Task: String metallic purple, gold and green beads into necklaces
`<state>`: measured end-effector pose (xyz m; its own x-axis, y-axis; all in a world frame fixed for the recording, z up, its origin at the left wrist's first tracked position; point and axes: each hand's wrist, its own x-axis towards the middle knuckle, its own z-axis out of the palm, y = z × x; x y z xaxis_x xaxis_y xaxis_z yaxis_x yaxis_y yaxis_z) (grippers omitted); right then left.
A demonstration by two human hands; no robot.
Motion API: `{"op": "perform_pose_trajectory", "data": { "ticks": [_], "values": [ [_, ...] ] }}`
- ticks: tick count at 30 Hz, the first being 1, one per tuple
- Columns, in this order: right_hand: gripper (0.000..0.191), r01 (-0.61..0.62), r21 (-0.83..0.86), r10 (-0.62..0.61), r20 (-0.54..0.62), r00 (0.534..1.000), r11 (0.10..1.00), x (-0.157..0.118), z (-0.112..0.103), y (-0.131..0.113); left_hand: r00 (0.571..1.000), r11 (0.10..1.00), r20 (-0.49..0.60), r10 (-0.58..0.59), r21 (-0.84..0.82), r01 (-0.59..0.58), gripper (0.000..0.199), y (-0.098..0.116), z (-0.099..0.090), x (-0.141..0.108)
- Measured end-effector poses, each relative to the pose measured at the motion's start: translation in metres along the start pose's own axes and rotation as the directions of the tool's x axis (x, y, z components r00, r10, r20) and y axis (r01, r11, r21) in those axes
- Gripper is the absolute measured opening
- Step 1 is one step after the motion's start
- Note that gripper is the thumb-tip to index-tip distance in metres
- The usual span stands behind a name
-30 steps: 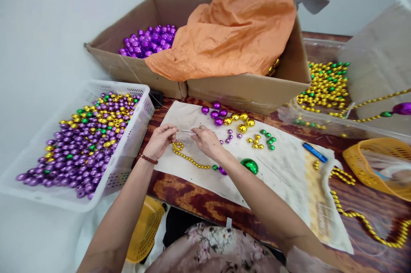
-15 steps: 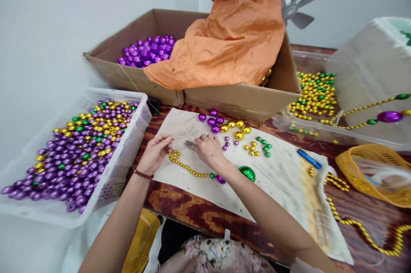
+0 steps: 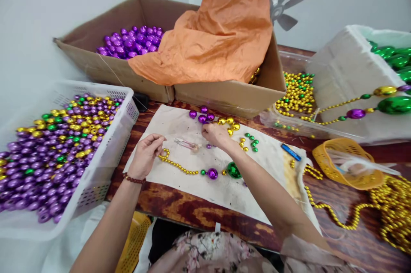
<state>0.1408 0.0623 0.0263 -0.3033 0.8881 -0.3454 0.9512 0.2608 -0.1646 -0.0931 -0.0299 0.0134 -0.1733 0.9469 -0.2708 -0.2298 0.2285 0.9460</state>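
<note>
My left hand (image 3: 148, 153) is closed in a pinch at the cloth's left side, on a thin string that barely shows. Just under its fingers begins a strand of small gold beads (image 3: 180, 165). This strand runs right to a small green bead, a purple ball (image 3: 212, 173), a gold bead and a big green ball (image 3: 234, 170), partly behind my right forearm. Metal snips (image 3: 186, 143) lie on the cloth between my hands. My right hand (image 3: 215, 134) reaches down with curled fingers by the loose purple and gold beads (image 3: 230, 124); its fingertips are mostly hidden.
A white basket of mixed beads (image 3: 127, 102) stands at left. Behind the cloth (image 3: 257, 191) is a cardboard box (image 3: 221, 97) with purple beads and an orange sheet (image 3: 218, 46). To the right are a blue tool (image 3: 291, 152), a yellow basket (image 3: 349, 181) and heaped gold strands (image 3: 393, 213).
My right hand has let go of the snips, which now lie on the cloth, and has moved to the loose beads. My left hand keeps its pinch. The camera view has shifted right.
</note>
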Motion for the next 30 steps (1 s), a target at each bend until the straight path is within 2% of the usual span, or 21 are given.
{"op": "perform_pose_trajectory", "data": {
  "ticks": [3, 8, 13, 15, 18, 21, 26, 30],
  "values": [
    [0.027, 0.017, 0.003, -0.017, 0.054, 0.998, 1.000, -0.016, 0.000, 0.011, 1.000, 1.000, -0.008, 0.002, 0.011, -0.002, 0.019, 0.001, -0.001, -0.006],
    [0.021, 0.125, 0.040, -0.128, 0.088, 0.988, 0.991, -0.066, 0.003, 0.047, 0.999, 0.998, -0.011, 0.046, 0.050, -0.045, 0.012, 0.003, 0.001, -0.012],
    [0.020, -0.024, 0.110, 0.021, 0.029, 0.999, 0.994, -0.110, 0.010, 0.072, 0.997, 0.995, 0.010, 0.073, 0.067, -0.073, 0.013, -0.004, 0.007, -0.016],
    [0.018, -0.041, 0.134, 0.041, 0.008, 0.999, 0.990, -0.120, 0.015, 0.076, 0.996, 0.994, -0.003, 0.092, 0.063, -0.092, 0.015, 0.000, 0.011, -0.020],
    [0.029, -0.013, 0.133, 0.013, -0.001, 1.000, 0.991, -0.130, 0.028, 0.078, 0.990, 0.990, -0.021, 0.137, 0.033, -0.136, 0.016, 0.019, 0.014, -0.031],
    [0.041, 0.000, 0.118, -0.005, 0.038, 0.999, 0.993, -0.136, 0.040, 0.078, 0.978, 0.979, -0.038, 0.206, 0.013, -0.206, 0.015, 0.045, 0.016, -0.045],
    [0.031, 0.027, 0.155, -0.040, 0.082, 0.996, 0.988, -0.143, 0.046, 0.081, 0.932, 0.937, -0.098, 0.349, 0.027, -0.348, 0.013, 0.081, 0.015, -0.067],
    [0.032, 0.040, 0.141, -0.059, 0.135, 0.989, 0.989, -0.143, 0.042, 0.083, 0.899, 0.911, -0.156, 0.410, 0.015, -0.413, 0.013, 0.097, 0.006, -0.076]
  ]
}}
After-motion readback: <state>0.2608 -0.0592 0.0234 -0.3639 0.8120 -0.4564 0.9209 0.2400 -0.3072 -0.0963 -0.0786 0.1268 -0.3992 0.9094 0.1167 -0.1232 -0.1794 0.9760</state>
